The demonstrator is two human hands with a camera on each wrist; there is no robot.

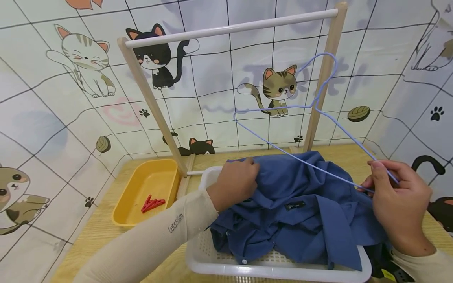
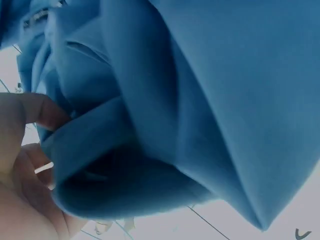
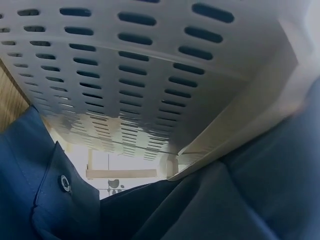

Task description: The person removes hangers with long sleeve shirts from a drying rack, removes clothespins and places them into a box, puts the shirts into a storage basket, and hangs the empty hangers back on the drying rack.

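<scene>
A dark blue button-up shirt [image 1: 279,173] lies bunched over a white plastic basket [image 1: 247,269], its collar label facing up. On the shirt's left side, my left hand [image 1: 236,181] grips the cloth. The left wrist view shows the thumb and fingers of that hand [image 2: 20,195] around a fold of the shirt [image 2: 215,100]. My right hand [image 1: 401,202] pinches one end of a light blue wire hanger [image 1: 316,104], tilted above the shirt with its hook upward. Only shirt cloth [image 3: 65,210] and the slotted basket wall [image 3: 107,45] appear in the right wrist view, not the hand.
Behind the basket stands a wooden rack with a white crossbar [image 1: 230,29] and wooden posts [image 1: 152,102]. To the left, a yellow tray [image 1: 141,184] holds red clothespins [image 1: 153,204]. Cat-patterned walls [image 1: 219,78] close off the back and sides of the wooden table [image 1: 95,239].
</scene>
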